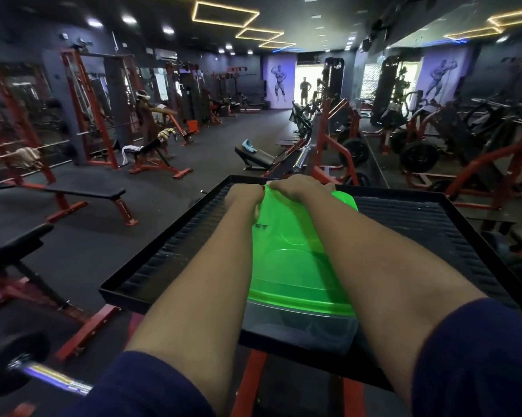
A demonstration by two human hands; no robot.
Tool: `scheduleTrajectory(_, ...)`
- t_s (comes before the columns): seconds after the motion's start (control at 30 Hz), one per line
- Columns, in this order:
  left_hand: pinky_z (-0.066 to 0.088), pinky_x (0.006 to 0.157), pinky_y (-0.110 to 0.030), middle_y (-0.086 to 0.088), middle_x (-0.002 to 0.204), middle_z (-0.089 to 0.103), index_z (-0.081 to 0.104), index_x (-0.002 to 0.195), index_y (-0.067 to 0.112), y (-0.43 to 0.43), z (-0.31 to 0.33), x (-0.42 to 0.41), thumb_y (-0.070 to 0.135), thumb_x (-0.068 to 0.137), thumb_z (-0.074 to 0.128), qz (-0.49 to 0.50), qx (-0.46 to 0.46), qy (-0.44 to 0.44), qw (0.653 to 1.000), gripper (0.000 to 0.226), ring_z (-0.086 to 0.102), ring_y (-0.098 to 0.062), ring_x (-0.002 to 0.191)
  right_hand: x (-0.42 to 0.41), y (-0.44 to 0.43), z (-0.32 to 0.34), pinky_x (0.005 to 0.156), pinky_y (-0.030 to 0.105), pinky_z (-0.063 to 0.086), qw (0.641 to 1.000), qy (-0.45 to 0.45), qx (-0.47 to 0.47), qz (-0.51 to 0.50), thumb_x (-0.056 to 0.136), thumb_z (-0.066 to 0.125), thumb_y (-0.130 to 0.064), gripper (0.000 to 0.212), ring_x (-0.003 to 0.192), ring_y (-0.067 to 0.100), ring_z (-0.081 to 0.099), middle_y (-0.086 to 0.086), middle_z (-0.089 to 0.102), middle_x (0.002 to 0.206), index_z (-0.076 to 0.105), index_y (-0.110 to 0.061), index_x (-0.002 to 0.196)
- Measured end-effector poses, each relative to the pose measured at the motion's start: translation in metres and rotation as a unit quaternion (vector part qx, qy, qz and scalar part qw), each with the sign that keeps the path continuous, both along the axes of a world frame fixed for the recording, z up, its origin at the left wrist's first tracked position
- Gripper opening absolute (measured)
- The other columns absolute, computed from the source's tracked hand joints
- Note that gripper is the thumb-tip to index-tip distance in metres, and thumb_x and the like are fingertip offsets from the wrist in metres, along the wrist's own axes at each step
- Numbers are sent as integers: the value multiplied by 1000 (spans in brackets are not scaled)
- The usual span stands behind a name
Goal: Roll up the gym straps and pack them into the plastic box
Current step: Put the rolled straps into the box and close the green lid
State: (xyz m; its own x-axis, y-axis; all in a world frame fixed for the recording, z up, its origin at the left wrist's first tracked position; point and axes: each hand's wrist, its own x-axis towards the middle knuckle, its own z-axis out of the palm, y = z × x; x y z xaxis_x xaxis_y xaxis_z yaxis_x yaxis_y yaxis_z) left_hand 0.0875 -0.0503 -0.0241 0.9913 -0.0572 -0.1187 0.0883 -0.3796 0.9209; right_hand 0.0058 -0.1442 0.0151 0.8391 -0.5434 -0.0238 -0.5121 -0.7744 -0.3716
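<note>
A clear plastic box (302, 329) with a bright green lid (287, 254) sits on a black ribbed tray (410, 218) in front of me. Both my forearms stretch over the lid. My left hand (243, 195) and my right hand (296, 186) are at the lid's far edge, fingers curled over it. No gym straps show; dark shapes lie inside the box, too dim to tell.
The tray rests on a red metal frame (250, 383). A barbell with a black plate (16, 364) lies low on the left. Black benches (82, 192) stand to the left, weight machines (419, 152) to the right. A person (305, 90) stands far off by the doorway.
</note>
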Motion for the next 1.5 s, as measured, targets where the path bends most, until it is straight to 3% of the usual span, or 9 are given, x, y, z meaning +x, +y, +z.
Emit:
scheduleTrajectory(0.1, 54, 71, -30, -17, 114, 64, 58, 116, -3, 6, 5, -11, 15, 66, 73, 7, -55, 24, 998, 55, 65, -25, 97, 21, -9, -7, 115, 55, 18, 998, 2, 65, -5, 62, 45, -93, 108, 136, 36, 41, 12, 41, 151, 49, -18, 140)
scheduleTrajectory(0.2, 50, 56, -24, -14, 114, 62, 54, 119, -5, 12, 17, -31, 14, 76, 71, 11, -52, 5, 999, 50, 62, -19, 90, 87, -55, -44, 113, 58, 23, 988, -5, 155, -10, -1, 47, -101, 151, 129, 37, 47, 11, 52, 143, 58, -22, 127)
scheduleTrajectory(0.33, 56, 85, -31, -15, 119, 61, 56, 119, -4, 10, 13, -28, 16, 79, 70, 32, -17, -11, 999, 48, 61, -23, 105, 77, -45, -37, 112, 58, 28, 985, 12, 173, -15, 32, 72, -87, 126, 130, 39, 46, 16, 50, 143, 54, -12, 131)
scheduleTrajectory(0.43, 54, 86, -29, -15, 119, 62, 57, 119, -3, 10, 13, -26, 17, 79, 71, 38, 11, -14, 999, 46, 61, -24, 106, 92, -57, -47, 112, 60, 25, 985, 12, 170, -27, -4, 65, -90, 154, 131, 41, 44, 16, 50, 143, 54, -13, 129)
scheduleTrajectory(0.6, 54, 85, -29, -15, 117, 64, 61, 114, 1, 10, 17, -31, 22, 80, 70, 50, 62, -42, 996, 42, 63, -24, 106, 102, -60, -50, 111, 60, 27, 986, 23, 161, -32, -7, 66, -87, 159, 135, 41, 40, 16, 47, 146, 52, -11, 132)
scheduleTrajectory(0.77, 56, 87, -36, -16, 116, 64, 61, 112, -1, 8, 18, -33, 24, 80, 69, 45, 62, -54, 996, 42, 63, -27, 106, 46, -21, -19, 111, 52, 28, 986, -34, 161, -39, 34, 71, -88, 126, 131, 38, 45, 13, 50, 144, 53, -12, 133)
scheduleTrajectory(0.97, 46, 91, -35, -19, 127, 58, 56, 124, -1, 6, 21, -45, 32, 96, 41, -52, 109, -66, 990, 45, 57, -32, 112, 19, -3, -11, 110, 47, 22, 999, -47, 6, 25, 92, 42, -65, 65, 134, 30, 44, 10, 49, 145, 56, -17, 133)
scheduleTrajectory(1.33, 54, 88, -38, -16, 113, 63, 60, 114, -1, 5, 16, -33, 29, 90, 52, -29, 49, -42, 997, 39, 62, -30, 104, 84, -29, -30, 106, 53, 35, 992, 1, 124, 13, 58, 62, -80, 92, 123, 35, 52, 12, 58, 134, 62, -11, 118)
scheduleTrajectory(1.5, 54, 84, -37, -18, 111, 63, 60, 110, -1, 4, 14, -29, 26, 89, 59, -24, 59, -43, 997, 35, 62, -28, 103, 57, -7, -9, 113, 50, 27, 993, 30, 114, -8, 81, 60, -66, 82, 134, 36, 42, 15, 48, 145, 51, -5, 136)
